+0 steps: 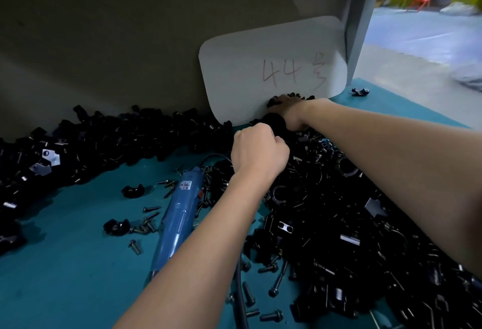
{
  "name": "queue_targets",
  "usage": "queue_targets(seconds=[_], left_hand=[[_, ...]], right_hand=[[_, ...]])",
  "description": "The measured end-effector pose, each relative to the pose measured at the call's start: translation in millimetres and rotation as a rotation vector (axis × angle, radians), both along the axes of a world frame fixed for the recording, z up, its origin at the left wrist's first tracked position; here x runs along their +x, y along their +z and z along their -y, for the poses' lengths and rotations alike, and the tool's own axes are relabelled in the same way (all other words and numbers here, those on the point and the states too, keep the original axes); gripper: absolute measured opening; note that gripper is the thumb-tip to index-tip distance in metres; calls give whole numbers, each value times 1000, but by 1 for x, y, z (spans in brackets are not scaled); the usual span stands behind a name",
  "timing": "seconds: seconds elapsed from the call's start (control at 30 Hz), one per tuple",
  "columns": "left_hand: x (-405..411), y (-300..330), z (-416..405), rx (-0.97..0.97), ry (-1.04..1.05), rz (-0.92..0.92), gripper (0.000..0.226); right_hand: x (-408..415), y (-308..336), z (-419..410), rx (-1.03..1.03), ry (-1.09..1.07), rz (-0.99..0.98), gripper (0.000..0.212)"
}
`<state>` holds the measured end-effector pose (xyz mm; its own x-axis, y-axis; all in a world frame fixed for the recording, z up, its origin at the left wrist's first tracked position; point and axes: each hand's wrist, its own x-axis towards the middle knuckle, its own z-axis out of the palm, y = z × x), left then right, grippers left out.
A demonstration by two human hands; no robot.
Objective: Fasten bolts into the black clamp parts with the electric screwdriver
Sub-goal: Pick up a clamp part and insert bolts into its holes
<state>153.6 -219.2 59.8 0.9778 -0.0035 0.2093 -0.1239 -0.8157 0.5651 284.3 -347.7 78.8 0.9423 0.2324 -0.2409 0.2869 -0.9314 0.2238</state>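
Observation:
Black clamp parts lie in a long heap (104,140) along the back and in a big pile (339,224) at the right. My right hand (290,113) reaches into the far parts under a white card, and its fingers dig in among them. My left hand (258,152) is a curled fist just in front of it, against a black part (273,122); I cannot see anything inside the fist. The blue electric screwdriver (180,214) lies unheld on the teal table (65,263), partly under my left forearm. Loose bolts (151,209) are scattered beside it.
A white card (273,67) marked "44" leans against a grey panel behind the parts. Two single clamp halves (133,190) lie left of the screwdriver. Its black cable (240,292) runs toward the front edge. The table's right edge meets an open floor.

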Motion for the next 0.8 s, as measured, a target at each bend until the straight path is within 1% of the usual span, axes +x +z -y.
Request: queue_targets(seconds=[0.1,0.17,0.2,0.23,0.3,0.37,0.5,0.57,0.6,0.67,0.73,0.77,0.8], left_hand=[[5,-2,-2,7,14,-35,22],[5,-2,-4,14,15,-50,20],[4,-1,-5,18,11,-53,19],[3,0,-7,21,7,-49,18],[4,3,-14,40,4,-26,19],[5,9,-28,62,14,-2,22],[12,13,-78,96,103,52,22],[21,6,-110,177,181,75,21],[25,2,-128,264,226,56,25],[34,-10,-159,408,261,-87,41],[39,-19,-179,448,199,-232,48],[38,-23,-187,435,177,-240,46],[37,-26,-191,414,166,-202,41]], right_hand=[[-4,1,-3,70,-2,21,46],[-6,2,-6,51,-24,49,33],[-7,1,-6,16,-35,88,30],[-7,1,-5,-25,-45,130,32],[-8,4,-5,-55,-77,201,45],[-12,9,-8,27,-119,246,54],[-24,20,-32,261,-125,242,40],[-31,24,-53,384,-76,186,30],[-35,25,-66,435,-51,160,29],[-46,25,-92,522,-16,146,32],[-56,24,-114,612,-5,160,32],[-60,22,-126,659,-7,152,33],[-65,21,-136,706,-16,135,36]])
